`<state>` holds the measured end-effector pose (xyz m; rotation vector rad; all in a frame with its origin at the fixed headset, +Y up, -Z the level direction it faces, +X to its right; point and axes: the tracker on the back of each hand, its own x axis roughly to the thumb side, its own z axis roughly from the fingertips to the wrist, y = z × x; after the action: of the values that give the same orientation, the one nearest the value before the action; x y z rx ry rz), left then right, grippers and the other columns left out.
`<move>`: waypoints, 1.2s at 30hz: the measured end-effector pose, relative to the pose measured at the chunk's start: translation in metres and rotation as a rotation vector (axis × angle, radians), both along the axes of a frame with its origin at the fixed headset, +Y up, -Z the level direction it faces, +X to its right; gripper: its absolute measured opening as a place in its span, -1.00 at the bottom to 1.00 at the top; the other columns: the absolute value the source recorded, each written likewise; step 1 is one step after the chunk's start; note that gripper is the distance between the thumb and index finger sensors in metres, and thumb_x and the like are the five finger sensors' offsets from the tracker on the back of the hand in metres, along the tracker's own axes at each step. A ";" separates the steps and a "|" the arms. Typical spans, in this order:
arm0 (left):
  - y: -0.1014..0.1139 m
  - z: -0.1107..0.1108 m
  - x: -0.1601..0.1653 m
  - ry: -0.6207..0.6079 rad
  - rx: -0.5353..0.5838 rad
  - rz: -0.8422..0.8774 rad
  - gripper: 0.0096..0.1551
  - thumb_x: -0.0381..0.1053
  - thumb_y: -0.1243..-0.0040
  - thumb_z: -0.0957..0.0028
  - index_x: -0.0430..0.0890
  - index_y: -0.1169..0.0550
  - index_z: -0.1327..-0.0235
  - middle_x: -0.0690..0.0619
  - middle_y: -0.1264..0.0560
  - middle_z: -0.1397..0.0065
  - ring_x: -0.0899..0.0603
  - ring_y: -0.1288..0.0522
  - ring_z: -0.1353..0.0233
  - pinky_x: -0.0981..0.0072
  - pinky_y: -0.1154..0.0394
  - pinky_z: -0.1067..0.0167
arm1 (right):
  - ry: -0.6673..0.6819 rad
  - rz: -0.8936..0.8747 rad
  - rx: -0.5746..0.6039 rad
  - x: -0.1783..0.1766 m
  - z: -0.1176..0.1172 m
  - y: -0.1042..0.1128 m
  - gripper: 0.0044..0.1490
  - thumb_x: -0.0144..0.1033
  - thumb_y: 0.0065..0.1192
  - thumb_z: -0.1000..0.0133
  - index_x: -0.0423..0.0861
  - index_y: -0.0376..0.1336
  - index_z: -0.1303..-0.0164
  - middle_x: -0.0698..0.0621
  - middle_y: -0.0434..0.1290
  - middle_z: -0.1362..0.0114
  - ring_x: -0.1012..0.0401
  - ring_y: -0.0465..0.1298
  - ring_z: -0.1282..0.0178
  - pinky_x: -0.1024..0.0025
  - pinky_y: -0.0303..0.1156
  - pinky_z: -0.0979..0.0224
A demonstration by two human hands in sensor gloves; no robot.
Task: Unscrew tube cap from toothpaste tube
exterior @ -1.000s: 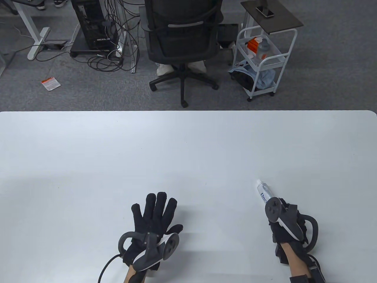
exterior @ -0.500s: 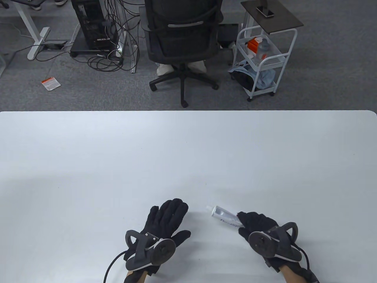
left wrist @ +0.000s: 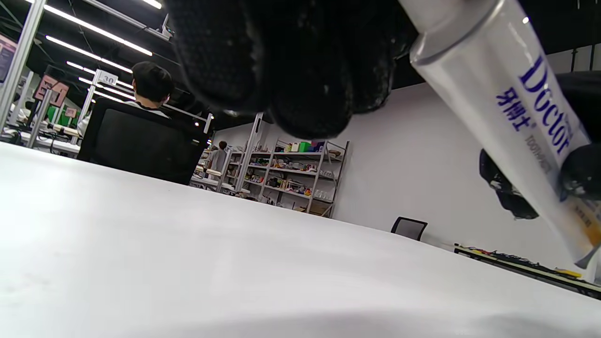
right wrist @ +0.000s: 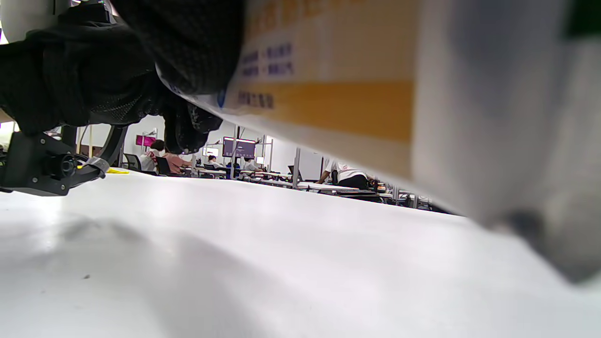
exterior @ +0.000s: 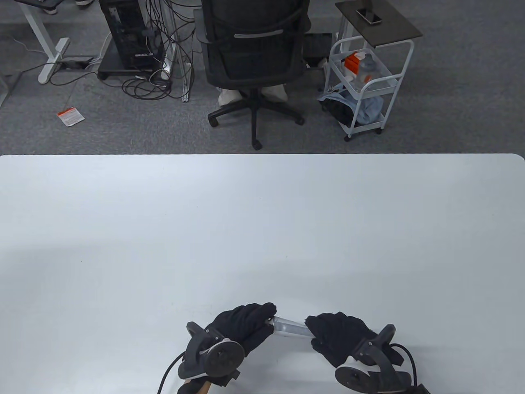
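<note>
A silver-white toothpaste tube (exterior: 290, 326) with blue "Doctor" lettering is held above the white table (exterior: 262, 230) near its front edge, between my two hands. My right hand (exterior: 334, 334) grips the tube's body and tail end. My left hand (exterior: 250, 322) is closed over the cap end; the cap itself is hidden under its fingers. In the left wrist view the tube (left wrist: 507, 117) runs down to the right from under my left fingers (left wrist: 300, 70). In the right wrist view the tube's tail (right wrist: 375, 94) fills the top, blurred.
An office chair (exterior: 254, 53), a white trolley (exterior: 365, 82) and a computer tower with cables (exterior: 131, 37) stand on the floor beyond the table's far edge. The left hand's tracker (right wrist: 47, 173) shows low over the table in the right wrist view.
My right hand lifted the tube, turned it cap-left and carried it toward the middle. My left hand, flat and open before, curled and closed over the cap end.
</note>
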<state>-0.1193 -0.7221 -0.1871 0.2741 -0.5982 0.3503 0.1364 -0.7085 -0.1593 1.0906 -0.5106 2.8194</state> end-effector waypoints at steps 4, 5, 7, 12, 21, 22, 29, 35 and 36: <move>-0.002 -0.004 -0.005 0.001 -0.027 0.057 -0.44 0.38 0.32 -0.20 0.30 -0.36 -0.40 0.19 -0.63 -0.24 0.05 -0.71 -0.12 0.23 -0.66 -0.14 | 0.006 -0.022 0.000 0.001 0.000 0.001 -0.29 -0.26 0.24 -0.20 -0.23 0.11 -0.51 -0.39 0.32 -0.42 -0.26 0.44 -0.22 -0.03 0.47 -0.16; -0.003 -0.005 -0.006 -0.002 -0.034 0.071 -0.45 0.38 0.30 -0.19 0.31 -0.39 -0.37 0.21 -0.63 -0.21 0.06 -0.71 -0.09 0.23 -0.66 -0.13 | 0.005 -0.022 0.001 0.001 0.000 0.001 -0.29 -0.26 0.24 -0.20 -0.23 0.12 -0.51 -0.39 0.32 -0.42 -0.26 0.44 -0.22 -0.03 0.47 -0.16; -0.003 -0.005 -0.006 -0.012 -0.048 0.100 -0.48 0.37 0.27 -0.19 0.27 -0.47 -0.26 0.23 -0.66 -0.12 0.08 -0.72 -0.01 0.25 -0.67 -0.07 | 0.008 -0.023 0.002 0.001 0.000 0.001 -0.29 -0.26 0.24 -0.19 -0.23 0.12 -0.50 -0.39 0.32 -0.42 -0.26 0.44 -0.22 -0.03 0.47 -0.15; -0.002 -0.004 -0.006 -0.001 -0.025 0.108 -0.50 0.37 0.25 -0.18 0.21 -0.55 -0.07 0.26 -0.68 0.13 0.14 -0.70 0.20 0.32 -0.68 0.09 | 0.021 -0.023 0.005 -0.001 0.001 0.000 -0.29 -0.26 0.24 -0.19 -0.23 0.12 -0.50 -0.40 0.32 -0.41 -0.26 0.45 -0.22 -0.03 0.47 -0.15; -0.005 -0.007 -0.009 0.066 -0.023 0.160 -0.35 0.39 0.34 -0.19 0.10 -0.68 0.25 0.21 -0.71 0.44 0.11 -0.70 0.46 0.30 -0.67 0.34 | 0.012 -0.014 0.029 -0.003 0.003 0.000 -0.29 -0.26 0.24 -0.19 -0.22 0.12 -0.50 -0.39 0.32 -0.42 -0.25 0.44 -0.22 -0.03 0.47 -0.15; -0.005 -0.006 -0.010 0.079 -0.002 0.157 -0.33 0.40 0.36 -0.18 0.10 -0.65 0.09 0.19 -0.73 0.29 0.08 -0.73 0.34 0.28 -0.68 0.24 | 0.009 -0.018 0.030 -0.002 0.003 0.001 -0.29 -0.26 0.24 -0.19 -0.22 0.12 -0.50 -0.38 0.32 -0.42 -0.25 0.44 -0.22 -0.03 0.47 -0.15; -0.006 -0.006 -0.009 -0.026 -0.044 0.094 -0.35 0.38 0.31 -0.22 0.29 -0.19 -0.59 0.13 -0.52 -0.46 -0.02 -0.65 -0.31 0.11 -0.61 -0.25 | -0.006 -0.079 -0.008 0.008 -0.003 0.004 -0.29 -0.26 0.24 -0.19 -0.23 0.12 -0.50 -0.39 0.32 -0.41 -0.25 0.44 -0.22 -0.03 0.47 -0.14; -0.006 -0.006 -0.008 -0.020 -0.038 0.119 -0.48 0.34 0.28 -0.22 0.23 -0.43 -0.32 0.23 -0.64 -0.19 0.09 -0.71 -0.10 0.22 -0.65 -0.15 | 0.013 -0.066 -0.014 0.005 -0.002 0.003 -0.29 -0.26 0.24 -0.19 -0.23 0.12 -0.50 -0.39 0.32 -0.41 -0.25 0.45 -0.21 -0.03 0.47 -0.14; -0.006 -0.006 -0.009 -0.019 -0.042 0.140 -0.48 0.35 0.28 -0.21 0.20 -0.51 -0.20 0.23 -0.68 -0.08 0.08 -0.73 -0.01 0.23 -0.67 -0.08 | 0.018 -0.063 -0.014 0.004 -0.001 0.002 -0.29 -0.26 0.24 -0.19 -0.23 0.12 -0.50 -0.39 0.32 -0.41 -0.25 0.45 -0.21 -0.03 0.47 -0.13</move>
<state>-0.1283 -0.7280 -0.1934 0.2732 -0.5908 0.5004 0.1404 -0.7063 -0.1607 1.0772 -0.5135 2.7523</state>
